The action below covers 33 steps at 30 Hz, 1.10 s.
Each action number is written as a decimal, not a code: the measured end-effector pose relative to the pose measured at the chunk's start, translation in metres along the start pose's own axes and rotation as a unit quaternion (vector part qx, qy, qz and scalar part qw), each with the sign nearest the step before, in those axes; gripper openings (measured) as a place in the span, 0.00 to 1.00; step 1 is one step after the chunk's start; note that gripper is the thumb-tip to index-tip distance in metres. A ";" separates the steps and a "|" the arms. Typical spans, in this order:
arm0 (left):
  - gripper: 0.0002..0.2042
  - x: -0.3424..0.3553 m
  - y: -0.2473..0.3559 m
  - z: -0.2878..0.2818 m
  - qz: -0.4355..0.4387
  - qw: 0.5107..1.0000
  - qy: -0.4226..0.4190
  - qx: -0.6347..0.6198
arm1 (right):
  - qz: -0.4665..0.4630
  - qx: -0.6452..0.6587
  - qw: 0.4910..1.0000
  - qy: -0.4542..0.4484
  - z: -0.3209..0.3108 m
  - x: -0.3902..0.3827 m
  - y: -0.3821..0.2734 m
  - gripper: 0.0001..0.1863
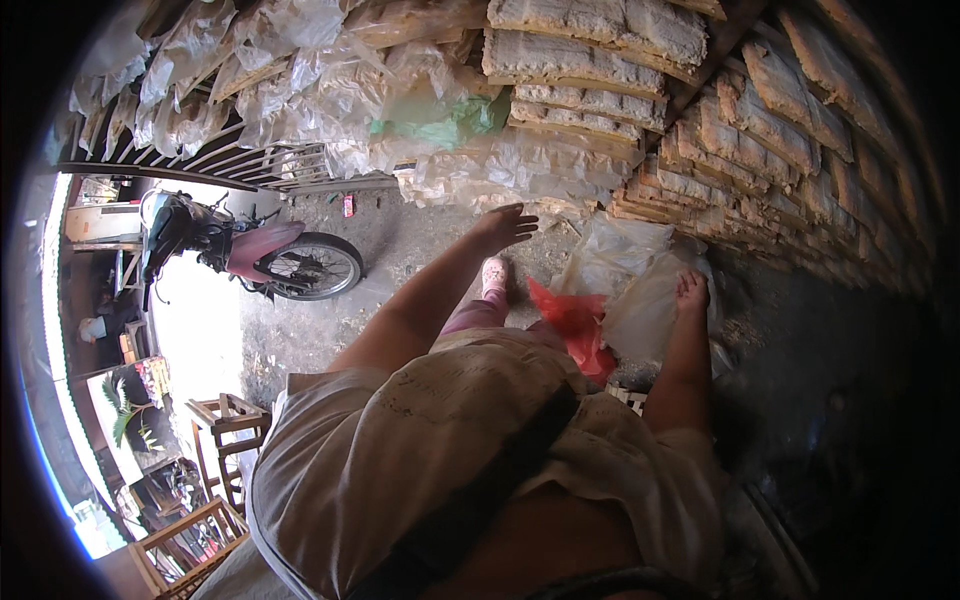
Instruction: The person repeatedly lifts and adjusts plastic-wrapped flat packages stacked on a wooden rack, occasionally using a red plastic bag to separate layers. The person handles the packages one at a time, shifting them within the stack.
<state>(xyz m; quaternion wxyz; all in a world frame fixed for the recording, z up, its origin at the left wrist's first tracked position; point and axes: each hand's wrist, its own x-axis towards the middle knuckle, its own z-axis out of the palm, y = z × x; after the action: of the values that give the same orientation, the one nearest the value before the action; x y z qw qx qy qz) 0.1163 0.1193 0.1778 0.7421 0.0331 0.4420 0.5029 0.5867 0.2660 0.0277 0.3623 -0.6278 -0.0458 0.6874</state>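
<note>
One wide grip on the left hand [508,229], near the plastic-draped stack [515,168]. Right hand [692,290] is over some clear plastic [638,315], can't tell its grip.

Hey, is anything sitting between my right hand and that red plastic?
Yes: pale translucent plastic spreads between your right hand and the red plastic, just left of that hand in the view.

2 bare arms [412,288] outstretched, left hand [505,228] outspread, right hand [691,290] partly curled
</note>
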 end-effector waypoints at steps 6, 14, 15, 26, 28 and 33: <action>0.20 -0.068 -0.066 -0.125 -0.074 0.970 0.226 0.041 | 0.045 0.004 0.999 0.011 0.023 0.051 0.037 0.19; 0.19 -0.125 -0.076 -0.203 -0.167 0.902 0.368 0.149 | 0.074 -0.067 0.995 -0.018 0.169 0.011 0.086 0.34; 0.19 -0.126 -0.076 -0.205 -0.165 0.901 0.370 0.158 | 0.074 -0.054 0.993 -0.080 0.197 -0.006 0.086 0.36; 0.19 -0.071 -0.022 -0.183 -0.112 0.918 0.206 0.320 | -0.196 -0.132 0.967 -0.093 0.330 -0.042 0.122 0.14; 0.19 -0.059 -0.009 -0.159 -0.080 0.917 0.191 0.342 | -0.227 -0.151 0.959 -0.080 0.326 -0.055 0.112 0.11; 0.19 -0.037 0.018 -0.087 0.019 0.955 0.112 0.272 | -0.234 -0.133 0.959 -0.092 0.303 -0.080 0.085 0.11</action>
<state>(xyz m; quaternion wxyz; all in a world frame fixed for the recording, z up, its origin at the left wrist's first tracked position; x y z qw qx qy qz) 0.0397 0.0650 0.1573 0.6407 0.1856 0.6420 0.3779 0.2740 0.2779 0.1127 0.4201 -0.5763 -0.3155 0.6260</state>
